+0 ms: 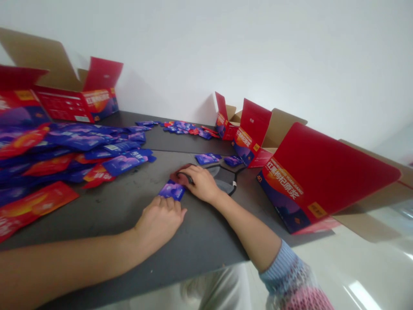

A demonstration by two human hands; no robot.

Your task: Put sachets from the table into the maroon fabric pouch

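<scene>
My left hand (159,221) lies near the middle of the dark table (106,206), fingers curled over the near end of a small purple sachet (172,190). My right hand (201,183) sits just beyond it, fingers wrapped round a dark handheld device (184,174) with a black cable (234,178), pressed close to the sachet's far end. A pink and blue knitted sleeve (292,280) is pushed up my right forearm.
A heap of purple and red sachets and flat packs (64,150) covers the table's left. More sachets (187,127) lie scattered at the back. Open red cartons stand at the back left (77,101), back middle (251,133) and right (306,181).
</scene>
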